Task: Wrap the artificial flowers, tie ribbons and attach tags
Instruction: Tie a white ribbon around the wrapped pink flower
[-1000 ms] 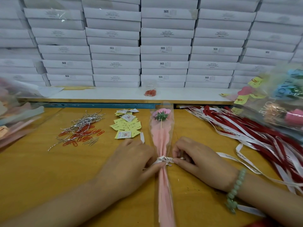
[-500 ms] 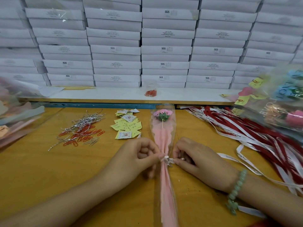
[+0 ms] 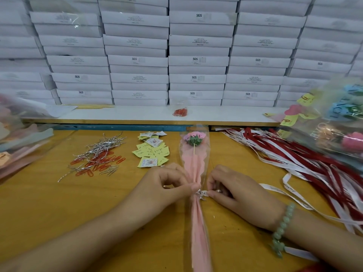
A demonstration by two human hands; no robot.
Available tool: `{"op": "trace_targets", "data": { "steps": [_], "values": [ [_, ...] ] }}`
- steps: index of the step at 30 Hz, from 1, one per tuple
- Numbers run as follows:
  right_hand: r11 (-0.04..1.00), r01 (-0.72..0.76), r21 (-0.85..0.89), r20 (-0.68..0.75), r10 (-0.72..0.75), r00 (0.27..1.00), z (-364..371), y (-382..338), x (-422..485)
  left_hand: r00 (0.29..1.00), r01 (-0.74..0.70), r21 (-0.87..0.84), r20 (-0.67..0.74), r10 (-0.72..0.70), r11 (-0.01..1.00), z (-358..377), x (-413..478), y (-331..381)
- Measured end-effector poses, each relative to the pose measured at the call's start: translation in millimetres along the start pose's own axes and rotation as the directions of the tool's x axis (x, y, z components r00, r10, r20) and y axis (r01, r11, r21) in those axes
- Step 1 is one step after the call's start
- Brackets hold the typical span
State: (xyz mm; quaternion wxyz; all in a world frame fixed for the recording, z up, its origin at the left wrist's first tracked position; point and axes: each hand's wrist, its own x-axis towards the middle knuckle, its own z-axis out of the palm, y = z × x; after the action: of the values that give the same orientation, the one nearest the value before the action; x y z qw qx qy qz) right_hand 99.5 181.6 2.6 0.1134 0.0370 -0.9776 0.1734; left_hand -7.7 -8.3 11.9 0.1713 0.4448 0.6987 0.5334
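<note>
A pink artificial flower (image 3: 193,138) on a stick lies wrapped in clear film and pink paper (image 3: 195,169) along the middle of the wooden table (image 3: 49,203). A white ribbon (image 3: 202,192) crosses the gathered waist of the wrap. My left hand (image 3: 167,185) pinches the ribbon end on the left of the waist. My right hand (image 3: 233,193) pinches the ribbon on the right side; its tail runs off to the right beneath the wrist.
Yellow tags (image 3: 152,152) lie left of the flower. Silver twist ties and red paper clips (image 3: 98,156) are farther left. Red and white ribbons (image 3: 306,160) pile at right, wrapped flowers (image 3: 341,122) above them. Stacked white boxes (image 3: 196,55) fill the back.
My left hand lifted off the wrap and curled its fingers, pinching the ribbon at the waist. The ribbon has drawn tighter. My right hand stayed almost still.
</note>
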Motion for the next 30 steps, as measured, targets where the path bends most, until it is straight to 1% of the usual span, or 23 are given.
{"op": "trace_targets", "data": {
  "steps": [4, 6, 11, 14, 16, 19, 21, 23, 24, 25, 27, 29, 30],
  "values": [
    [1.0, 0.004, -0.013, -0.006, -0.004, 1.0, 1.3, 0.5, 0.4, 0.996, -0.002, -0.179, 0.093, 0.019, 0.984, 2.1, -2.9, -1.4],
    [1.0, 0.003, -0.011, -0.015, -0.004, 1.0, 1.4, 0.2, 0.5, 0.996, 0.001, -0.224, 0.085, 0.019, 0.974, 4.1, -3.4, -2.9],
    [1.0, -0.018, 0.015, -0.024, 0.018, 1.0, 0.1, -1.7, -1.2, 0.999, -0.018, -0.252, 0.028, 0.026, 0.968, 6.7, -2.7, -7.3],
    [0.999, -0.029, 0.029, -0.042, 0.03, 0.999, 0.5, -2.6, -1.3, 1.0, 0.008, -0.294, -0.004, -0.01, 0.956, 7.1, -1.3, -10.9],
    [0.999, -0.028, 0.047, -0.045, 0.03, 0.999, 0.3, -3.5, -1.2, 0.999, 0.025, -0.289, -0.017, -0.031, 0.957, 7.1, -0.2, -12.4],
    [0.992, -0.013, 0.124, -0.053, 0.019, 0.998, -2.6, -6.3, -2.1, 0.999, 0.035, -0.272, -0.011, -0.039, 0.962, 7.1, 1.0, -12.8],
    [0.973, -0.002, 0.229, -0.087, 0.023, 0.996, -4.4, -9.8, -2.9, 0.999, 0.049, -0.285, -0.002, -0.052, 0.957, 6.9, 1.9, -13.4],
    [0.905, -0.014, 0.425, -0.131, 0.077, 0.988, -5.2, -14.9, -3.1, 0.998, 0.056, -0.272, 0.001, -0.058, 0.961, 7.2, 1.9, -13.4],
    [0.839, -0.031, 0.543, -0.132, 0.121, 0.984, -5.4, -17.3, -3.0, 0.998, 0.06, -0.253, 0.003, -0.061, 0.966, 7.9, 2.0, -13.1],
    [0.753, -0.053, 0.655, -0.11, 0.165, 0.98, -5.2, -19.3, -2.5, 0.998, 0.064, -0.23, 0.006, -0.065, 0.971, 8.6, 2.4, -13.1],
    [0.545, -0.099, 0.833, -0.026, 0.218, 0.976, -4.8, -23.2, -1.6, 0.997, 0.076, -0.176, 0.028, -0.072, 0.982, 9.9, 3.2, -12.6],
    [0.357, -0.094, 0.929, 0.018, 0.21, 0.978, -4.2, -26.1, -1.1, 0.996, 0.077, -0.124, 0.06, -0.07, 0.989, 11.0, 3.6, -12.5],
    [0.297, -0.078, 0.952, 0.019, 0.195, 0.981, -3.6, -26.6, -1.2, 0.995, 0.076, -0.102, 0.073, -0.069, 0.992, 11.1, 3.4, -12.4]
  ]
}}
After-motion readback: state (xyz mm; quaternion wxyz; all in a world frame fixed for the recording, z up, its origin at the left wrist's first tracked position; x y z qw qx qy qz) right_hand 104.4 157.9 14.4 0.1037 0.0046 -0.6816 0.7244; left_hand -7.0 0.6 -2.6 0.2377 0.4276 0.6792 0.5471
